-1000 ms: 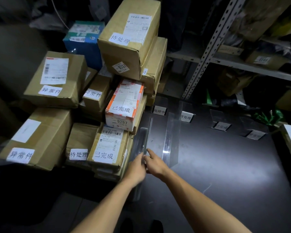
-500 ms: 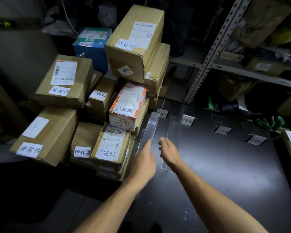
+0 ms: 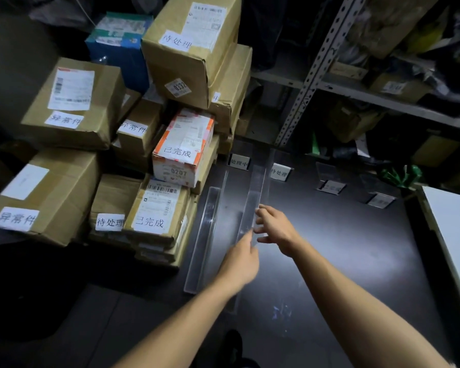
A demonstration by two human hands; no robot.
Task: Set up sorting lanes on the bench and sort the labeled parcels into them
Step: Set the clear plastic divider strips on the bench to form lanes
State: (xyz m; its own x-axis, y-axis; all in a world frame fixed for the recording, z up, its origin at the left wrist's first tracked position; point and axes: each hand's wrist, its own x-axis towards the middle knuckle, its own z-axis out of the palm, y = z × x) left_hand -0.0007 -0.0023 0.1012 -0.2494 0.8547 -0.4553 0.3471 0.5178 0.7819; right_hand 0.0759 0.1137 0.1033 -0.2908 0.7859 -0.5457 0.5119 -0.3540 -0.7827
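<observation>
Two clear acrylic divider strips are on the dark bench [image 3: 343, 248]. One strip [image 3: 206, 235] lies flat next to the parcel pile. The other strip [image 3: 255, 197] is held at its near end by both hands: my left hand [image 3: 241, 261] from below, my right hand [image 3: 272, 227] on its right side. Its far end points between two small lane signs, one [image 3: 239, 162] on the left and one [image 3: 280, 171] on the right. Labeled cardboard parcels [image 3: 72, 102] are stacked at the left, among them an orange-and-white box [image 3: 183, 147] numbered 0207.
Two more lane signs [image 3: 331, 185] [image 3: 380, 200] stand further right on the bench. A metal shelf rack [image 3: 316, 62] with boxes rises behind. A white board [image 3: 454, 227] lies at the bench's right edge. A blue box [image 3: 117, 41] sits at the back of the pile.
The two strips were held together next to the parcels. Now one lies flat there, and both hands have carried the other to the right, toward the gap between the first two signs.
</observation>
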